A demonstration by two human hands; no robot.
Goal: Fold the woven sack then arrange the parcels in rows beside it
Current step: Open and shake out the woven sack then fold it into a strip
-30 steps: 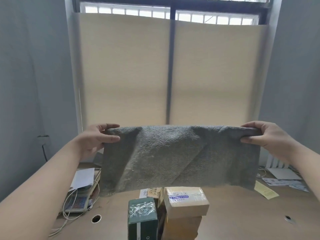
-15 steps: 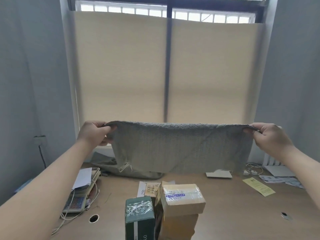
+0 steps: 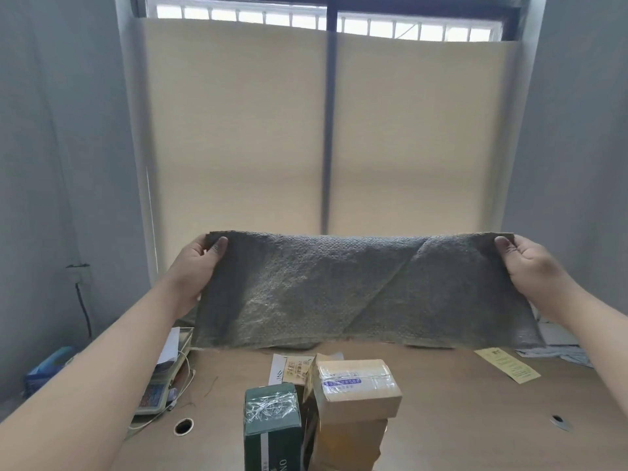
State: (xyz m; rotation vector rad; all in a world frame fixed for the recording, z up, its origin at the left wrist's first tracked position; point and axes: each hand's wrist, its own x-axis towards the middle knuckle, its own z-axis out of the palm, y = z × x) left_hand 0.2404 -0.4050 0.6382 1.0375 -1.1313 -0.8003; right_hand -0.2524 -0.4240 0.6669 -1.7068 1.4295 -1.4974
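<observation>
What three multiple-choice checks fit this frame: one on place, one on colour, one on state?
1. Relative to the tan parcel, the green parcel stands
A) on top of it
B) to its left
C) to its right

2. The woven sack is
A) red
B) white
C) grey

3. The woven sack is
A) gripped at its top corners by the left hand and the right hand
B) gripped by the left hand only
C) let go by both hands

Answers: 1 B, the green parcel stands at the tan parcel's left side. 2 C, the weave reads dark grey. 3 A, a thumb lies over each top corner.
</observation>
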